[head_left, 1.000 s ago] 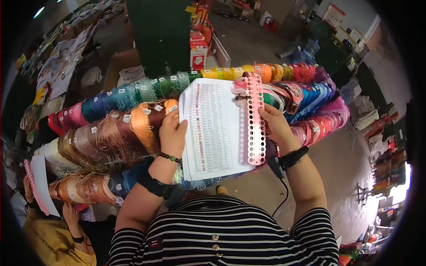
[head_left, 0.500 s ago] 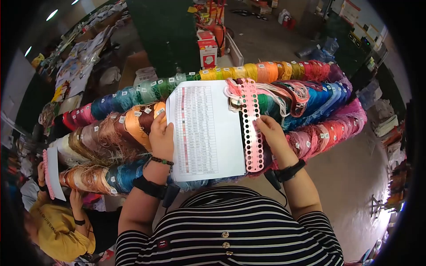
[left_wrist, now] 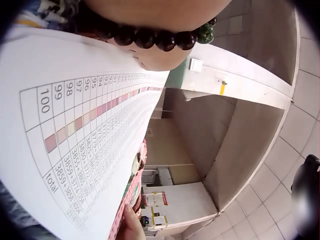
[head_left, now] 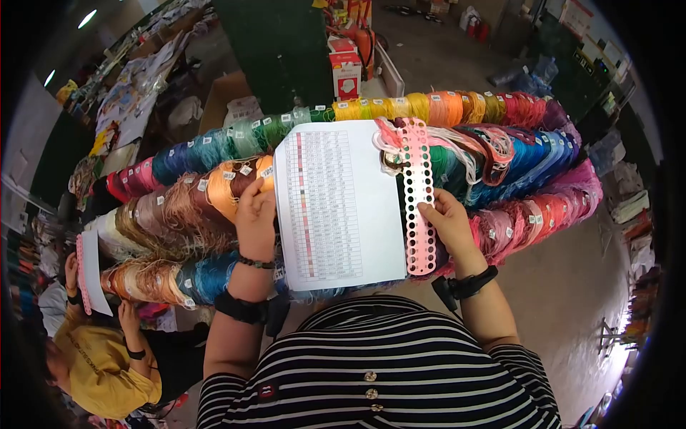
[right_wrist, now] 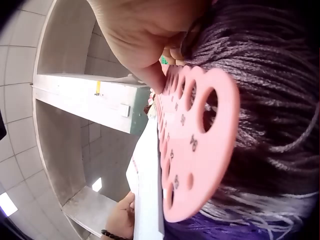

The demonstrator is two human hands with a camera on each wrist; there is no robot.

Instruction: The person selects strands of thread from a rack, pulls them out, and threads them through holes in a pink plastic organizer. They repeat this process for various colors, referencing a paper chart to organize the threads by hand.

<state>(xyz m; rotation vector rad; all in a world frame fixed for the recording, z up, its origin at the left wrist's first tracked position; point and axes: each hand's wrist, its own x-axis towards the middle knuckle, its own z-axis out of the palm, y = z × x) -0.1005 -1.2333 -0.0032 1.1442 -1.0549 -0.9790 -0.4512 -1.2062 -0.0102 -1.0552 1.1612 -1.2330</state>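
Spreading above the room's floor (head_left: 543, 304), rows of multicoloured thread skeins (head_left: 168, 207) back the white printed paper sheets (head_left: 379, 207), gripped at their left edge by the left hand (head_left: 256, 214), apparently for legibility; along their right edge, the right hand (head_left: 450, 220) pinches a pink perforated strip (head_left: 420, 247), pink and brown threads (head_left: 457, 137) at its far end

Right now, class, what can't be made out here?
Head view: print on yarn tags, too small; yarn behind the paper, hidden by it.
Right wrist view: part of the pink strip, behind the right hand.
Left wrist view: dark object, blurred, cut off by the right edge.
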